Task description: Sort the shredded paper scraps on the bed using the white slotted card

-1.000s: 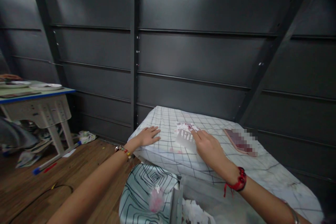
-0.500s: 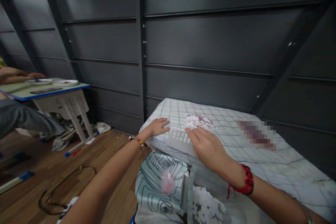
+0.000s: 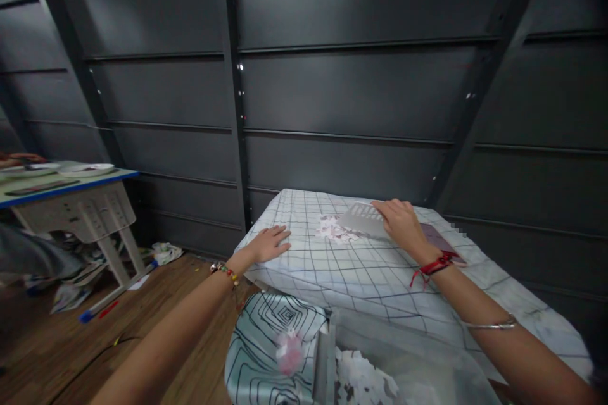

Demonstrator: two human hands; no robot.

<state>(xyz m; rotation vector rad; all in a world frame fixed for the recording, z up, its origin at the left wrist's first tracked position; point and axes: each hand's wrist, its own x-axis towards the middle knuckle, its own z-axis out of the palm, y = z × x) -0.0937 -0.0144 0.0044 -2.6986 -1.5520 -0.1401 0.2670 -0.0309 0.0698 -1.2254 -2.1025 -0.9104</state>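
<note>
My left hand [image 3: 268,244] lies flat with fingers spread on the left part of a white grid-patterned cloth [image 3: 304,278]. My right hand [image 3: 399,223] is closed on the edge of a thin, pale plastic sheet with a row of slots [image 3: 365,220]. The slotted sheet is tilted, its left end close beside a heap of small paper scraps [image 3: 335,229]. Whether it touches the scraps I cannot tell. Partly behind my right wrist lies a flat purplish rectangle [image 3: 437,239] on the cloth.
In front of the cloth stands a clear plastic bin [image 3: 380,329] holding white scraps [image 3: 361,376]. Left of it, a pink bundle [image 3: 289,352] rests on teal line-patterned fabric [image 3: 256,342]. At far left is a desk [image 3: 109,180] with white plates [image 3: 85,169] and another person's hand.
My right hand has carried the slotted sheet away from the cloth's front edge, back and to the right, beside the scraps. My left hand stays flat on the cloth. The view has shifted.
</note>
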